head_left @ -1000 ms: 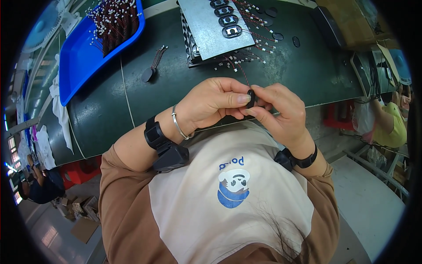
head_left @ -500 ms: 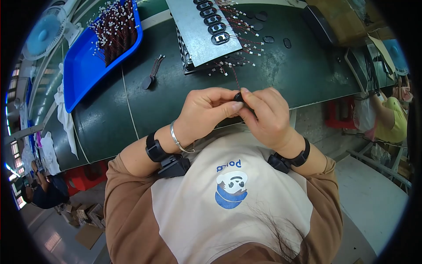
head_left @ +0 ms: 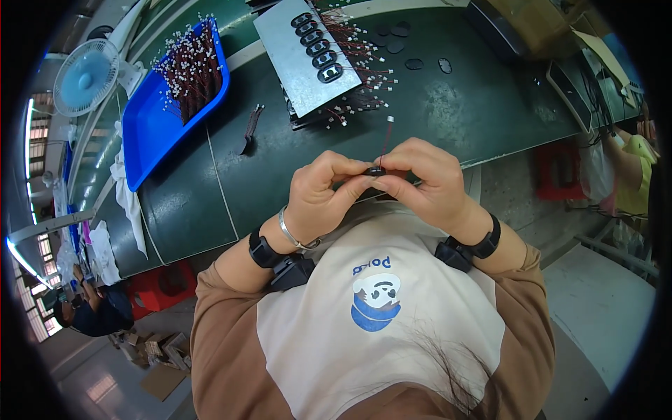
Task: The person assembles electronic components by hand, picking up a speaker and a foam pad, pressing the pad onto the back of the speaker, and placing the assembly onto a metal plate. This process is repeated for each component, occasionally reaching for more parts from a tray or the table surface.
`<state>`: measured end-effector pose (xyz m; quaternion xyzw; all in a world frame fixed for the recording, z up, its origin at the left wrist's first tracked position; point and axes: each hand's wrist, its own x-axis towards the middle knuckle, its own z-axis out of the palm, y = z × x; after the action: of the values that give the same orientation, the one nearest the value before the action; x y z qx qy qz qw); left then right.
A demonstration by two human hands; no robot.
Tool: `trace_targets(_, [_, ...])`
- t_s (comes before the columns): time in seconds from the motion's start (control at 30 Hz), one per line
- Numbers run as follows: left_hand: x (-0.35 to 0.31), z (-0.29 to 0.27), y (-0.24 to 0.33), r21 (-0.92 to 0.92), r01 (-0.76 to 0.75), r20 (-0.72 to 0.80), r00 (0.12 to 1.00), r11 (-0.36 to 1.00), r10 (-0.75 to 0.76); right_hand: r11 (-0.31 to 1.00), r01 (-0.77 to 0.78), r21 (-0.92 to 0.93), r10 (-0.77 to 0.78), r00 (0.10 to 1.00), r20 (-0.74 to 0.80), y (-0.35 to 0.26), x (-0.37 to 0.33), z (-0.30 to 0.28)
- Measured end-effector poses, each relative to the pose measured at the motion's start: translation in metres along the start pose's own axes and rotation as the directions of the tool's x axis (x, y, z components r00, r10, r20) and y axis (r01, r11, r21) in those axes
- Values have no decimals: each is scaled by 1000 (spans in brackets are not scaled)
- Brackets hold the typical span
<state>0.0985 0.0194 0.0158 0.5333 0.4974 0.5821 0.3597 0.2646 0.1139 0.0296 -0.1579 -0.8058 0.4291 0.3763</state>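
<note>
Between the fingertips of both hands, just in front of my chest, is a small black oval speaker (head_left: 376, 171). My left hand (head_left: 325, 192) pinches its left end with thumb and forefinger. The right hand (head_left: 430, 175) grips the other end the same way. A thin dark red wire rises from it to a white connector plug (head_left: 390, 120). Beyond my hands lies a pale metal plate (head_left: 308, 94) with a row of similar black oval speakers (head_left: 322, 57) along its right side, their wires and white plugs hanging past the edge. My fingers cover most of the held speaker.
A blue tray (head_left: 140, 150) at the left holds bundled wires with white plugs (head_left: 190, 77). One wire bundle (head_left: 249, 131) lies on the green table (head_left: 182, 175). Loose black oval pieces (head_left: 414, 64) are scattered right of the plate. A fan (head_left: 87, 77) stands far left, a cardboard box (head_left: 539, 28) far right.
The held speaker has been turned, and its wire and white plug now stand up clearly above my fingers. Both hands have moved slightly apart. The whole view has shifted a little.
</note>
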Motion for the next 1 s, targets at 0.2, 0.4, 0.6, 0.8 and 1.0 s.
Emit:
trace_targets(0.2, [8,-1,3,193,-196,173,971,961,163,991,91,96,-94,995,27,6,-3,-7])
trace_targets(0.4, [12,9,12,-67,118,141,984,991,-108,890,-152,430,180,983,-26,11,-17,0])
trace_targets(0.6, [16,7,20,169,99,133,983,981,-123,685,-256,682,363,932,-16,13,-22,8])
trace_targets(0.8, [16,0,20,181,82,125,986,980,-106,850,-194,489,232,973,-17,14,-14,9])
trace_targets(1.0, [9,-6,20,124,190,251,943,974,-216,955,-36,295,16,997,71,15,-14,0])
